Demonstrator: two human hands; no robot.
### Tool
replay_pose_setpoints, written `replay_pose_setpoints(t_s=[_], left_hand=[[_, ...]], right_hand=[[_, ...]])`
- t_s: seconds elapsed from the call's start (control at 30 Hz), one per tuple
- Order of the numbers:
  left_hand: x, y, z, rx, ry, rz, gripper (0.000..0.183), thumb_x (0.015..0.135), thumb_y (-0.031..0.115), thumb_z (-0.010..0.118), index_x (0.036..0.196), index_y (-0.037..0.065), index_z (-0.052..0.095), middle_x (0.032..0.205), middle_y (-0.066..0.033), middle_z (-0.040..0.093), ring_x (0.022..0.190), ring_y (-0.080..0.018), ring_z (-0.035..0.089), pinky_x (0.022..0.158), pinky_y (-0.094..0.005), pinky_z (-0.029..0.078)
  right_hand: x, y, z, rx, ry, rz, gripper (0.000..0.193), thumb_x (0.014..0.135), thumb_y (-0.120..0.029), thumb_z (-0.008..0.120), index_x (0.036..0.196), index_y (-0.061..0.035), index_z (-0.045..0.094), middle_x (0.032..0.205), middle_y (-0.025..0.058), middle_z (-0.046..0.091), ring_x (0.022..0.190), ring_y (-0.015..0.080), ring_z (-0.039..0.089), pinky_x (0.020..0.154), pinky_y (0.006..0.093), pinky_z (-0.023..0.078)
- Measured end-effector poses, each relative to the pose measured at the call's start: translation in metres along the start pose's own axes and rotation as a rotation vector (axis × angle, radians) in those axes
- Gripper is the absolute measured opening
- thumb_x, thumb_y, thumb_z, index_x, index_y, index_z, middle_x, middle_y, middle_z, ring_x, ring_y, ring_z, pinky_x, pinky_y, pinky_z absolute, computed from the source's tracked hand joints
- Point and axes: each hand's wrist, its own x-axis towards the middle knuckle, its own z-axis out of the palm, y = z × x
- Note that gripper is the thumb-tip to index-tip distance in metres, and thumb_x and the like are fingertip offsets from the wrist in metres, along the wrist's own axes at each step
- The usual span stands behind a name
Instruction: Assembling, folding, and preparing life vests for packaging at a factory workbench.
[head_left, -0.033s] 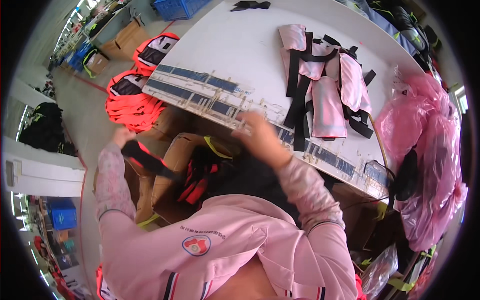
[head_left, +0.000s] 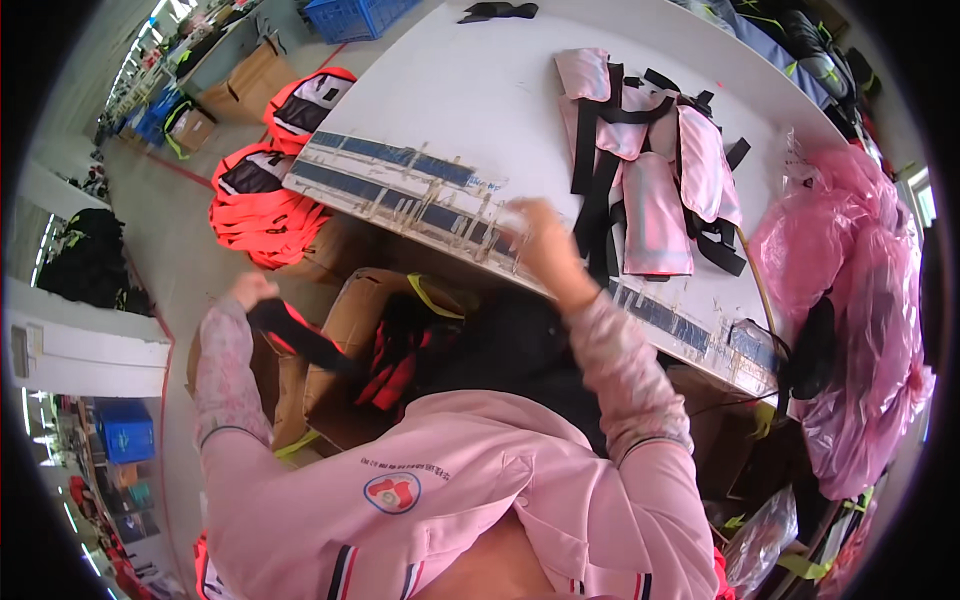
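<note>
My left hand (head_left: 252, 290) is closed on one end of a black-and-red fabric strip (head_left: 305, 338), which hangs down to the right over a cardboard box (head_left: 350, 310). Black-and-red pieces (head_left: 392, 375) of the same look lie inside that box. Over the front edge of the white table (head_left: 450, 90) is my right hand (head_left: 545, 248), its fingers smeared by motion. Whether it holds anything cannot be made out. To its right on the tabletop lie several pink padded pieces (head_left: 655, 215) with black straps.
Orange-red bags with dark mesh (head_left: 265, 205) are stacked left of the table. Pink plastic-wrapped goods (head_left: 850, 290) hang at the right edge. A small black strip (head_left: 497, 11) lies at the table's far end. Behind it on the floor stands a blue crate (head_left: 355, 15).
My left hand has come down slightly with the fabric strip. The right hand has shifted a little to the right along the table edge.
</note>
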Motion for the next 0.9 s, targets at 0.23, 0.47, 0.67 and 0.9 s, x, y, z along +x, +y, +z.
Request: replay_pose_setpoints(t_s=[0.23,0.47,0.67,0.9], left_hand=[[0.002,0.091,0.072,-0.263,-0.378,-0.194,0.024,0.080,0.028,0.069,0.088,0.006,0.062,0.070,-0.0009,0.059,0.055,-0.0098,0.054,0.050,-0.0267,0.047],[0.046,0.239,0.069,-0.484,-0.141,0.403,0.015,0.084,0.016,0.065,0.090,0.002,0.062,0.079,-0.0020,0.062,0.076,-0.0094,0.058,0.070,-0.0247,0.047],[0.082,0.355,0.088,-0.325,0.159,0.751,0.037,0.075,0.014,0.072,0.109,0.005,0.058,0.099,-0.0089,0.059,0.093,-0.0195,0.058,0.079,-0.0305,0.047],[0.079,0.457,0.090,-0.390,0.645,0.865,0.099,0.060,0.027,0.082,0.140,0.008,0.025,0.138,-0.0227,0.031,0.128,-0.0391,0.030,0.105,-0.0441,0.028]], right_hand=[[0.068,0.106,-0.042,-0.742,0.050,0.337,0.054,0.072,-0.022,0.072,0.120,-0.0130,0.049,0.104,0.0128,0.057,0.099,0.0327,0.056,0.080,0.0435,0.046],[0.093,0.142,-0.029,-0.679,0.101,0.543,0.057,0.068,-0.018,0.070,0.116,-0.0057,0.040,0.096,0.0198,0.062,0.091,0.0372,0.061,0.076,0.0475,0.048],[0.105,0.136,-0.063,-0.094,0.060,0.265,0.028,0.070,-0.014,0.064,0.092,0.0036,0.063,0.065,0.0089,0.059,0.061,0.0144,0.055,0.057,0.0288,0.044],[0.109,-0.120,-0.140,0.475,-0.215,-0.012,0.008,0.079,0.003,0.061,0.085,0.0006,0.057,0.070,-0.0030,0.046,0.059,0.0054,0.040,0.053,0.0199,0.031]])
